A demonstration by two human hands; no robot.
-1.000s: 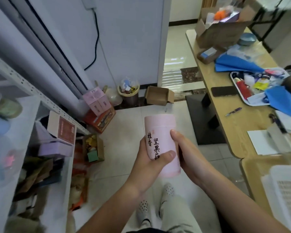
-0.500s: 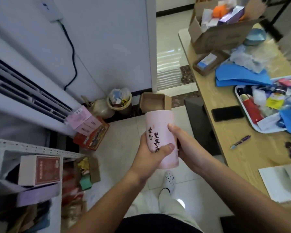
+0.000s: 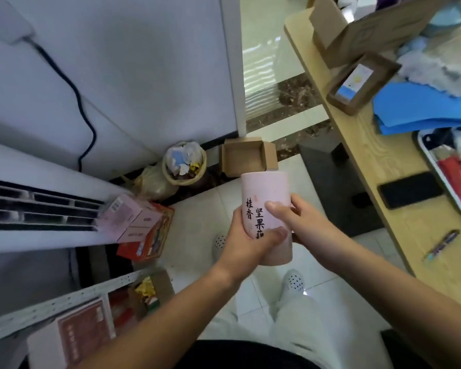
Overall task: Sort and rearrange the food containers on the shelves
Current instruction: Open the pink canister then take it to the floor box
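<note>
A tall pink cylindrical food canister (image 3: 266,193) with black Chinese lettering stands upright in mid-air above the floor, held by both hands. My left hand (image 3: 246,242) grips its lower half from the left, thumb across the front. My right hand (image 3: 301,219) wraps its right side, with the thumb pressed on the front by the lettering. The metal shelf (image 3: 64,296) shows at the lower left, with a red-and-white box (image 3: 75,334) on it and snack packs behind.
Pink and red boxes (image 3: 136,225) are stacked on the floor by a white air conditioner (image 3: 37,209). A full bin (image 3: 184,163) and an open cardboard box (image 3: 246,155) sit by the wall. A wooden table (image 3: 378,166) on the right carries a phone, pen, tray and boxes.
The view has swung right and downward, so the shelf slid to the lower left corner. Both hands keep the same hold on the canister; my right thumb has come further onto its front.
</note>
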